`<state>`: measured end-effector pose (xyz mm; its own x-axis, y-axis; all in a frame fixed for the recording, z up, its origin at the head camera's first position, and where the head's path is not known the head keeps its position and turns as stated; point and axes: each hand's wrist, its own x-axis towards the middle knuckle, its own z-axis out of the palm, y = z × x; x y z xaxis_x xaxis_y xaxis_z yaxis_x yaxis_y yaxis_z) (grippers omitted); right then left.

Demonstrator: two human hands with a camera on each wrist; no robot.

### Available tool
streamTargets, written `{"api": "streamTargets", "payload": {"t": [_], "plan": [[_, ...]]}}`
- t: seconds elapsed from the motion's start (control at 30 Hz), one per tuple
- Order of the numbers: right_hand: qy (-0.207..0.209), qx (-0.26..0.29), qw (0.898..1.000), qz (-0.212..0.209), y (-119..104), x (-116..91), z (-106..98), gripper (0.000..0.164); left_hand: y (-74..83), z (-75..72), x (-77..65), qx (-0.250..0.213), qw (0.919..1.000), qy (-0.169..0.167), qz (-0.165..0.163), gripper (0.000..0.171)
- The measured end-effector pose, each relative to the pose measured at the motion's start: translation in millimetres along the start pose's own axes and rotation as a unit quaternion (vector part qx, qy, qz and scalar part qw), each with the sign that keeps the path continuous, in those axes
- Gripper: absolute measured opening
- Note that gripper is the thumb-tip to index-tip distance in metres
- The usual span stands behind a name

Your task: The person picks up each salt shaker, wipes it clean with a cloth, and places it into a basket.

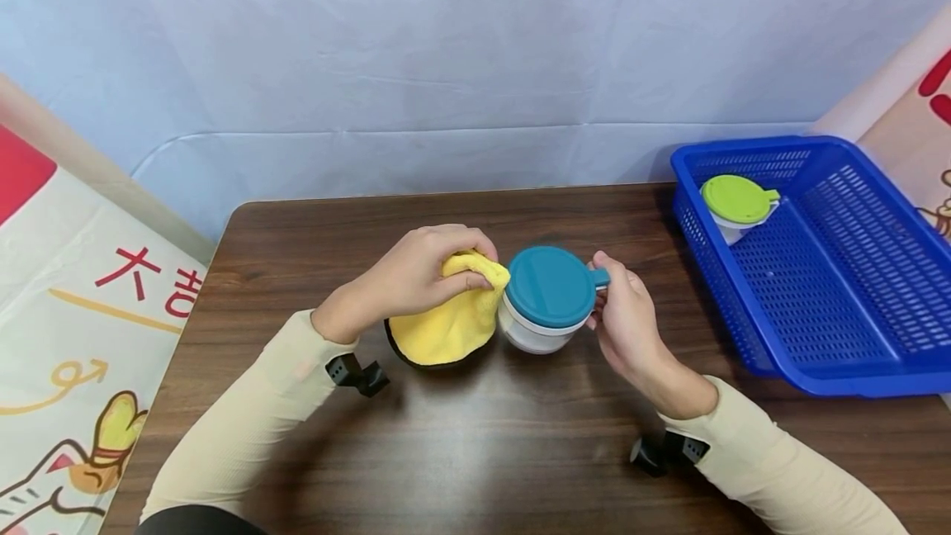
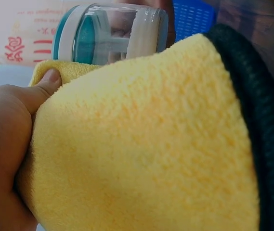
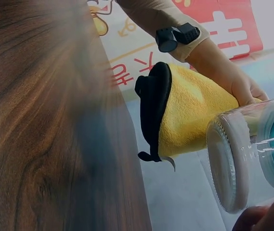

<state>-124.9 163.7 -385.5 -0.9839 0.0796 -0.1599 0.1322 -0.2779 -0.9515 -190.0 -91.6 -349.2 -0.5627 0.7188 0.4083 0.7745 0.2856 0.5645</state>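
Note:
My left hand point(image 1: 419, 275) pinches a yellow cloth point(image 1: 446, 327) with a dark edge between thumb and fingers. The cloth's folded top touches or nearly touches a clear jar point(image 1: 537, 338) with a teal lid point(image 1: 551, 286). By its side handle, my right hand point(image 1: 626, 312) grips this jar upright. The right wrist view shows the jar's base point(image 3: 227, 166) apart from the tabletop, with a whitish layer low inside it. Cloth point(image 2: 146, 134) fills most of the left wrist view and hides most of the left fingers there.
A blue plastic basket point(image 1: 787, 362) stands on the right of the brown wooden table point(image 1: 461, 461). In its far left corner sits a container with a lime-green lid point(image 1: 737, 198). Pale sheeting point(image 1: 446, 64) hangs behind the table; a printed cloth point(image 1: 82, 337) is at the left.

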Motion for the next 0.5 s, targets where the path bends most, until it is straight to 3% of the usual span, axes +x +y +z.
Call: {"api": "streamTargets", "payload": {"t": [0.5], "plan": [[-0.014,-0.001,1.0,-0.009,4.9,-0.5,0.8,0.054,-4.6,1.8,5.4,0.026,0.9995,0.018,-0.002,0.017]]}}
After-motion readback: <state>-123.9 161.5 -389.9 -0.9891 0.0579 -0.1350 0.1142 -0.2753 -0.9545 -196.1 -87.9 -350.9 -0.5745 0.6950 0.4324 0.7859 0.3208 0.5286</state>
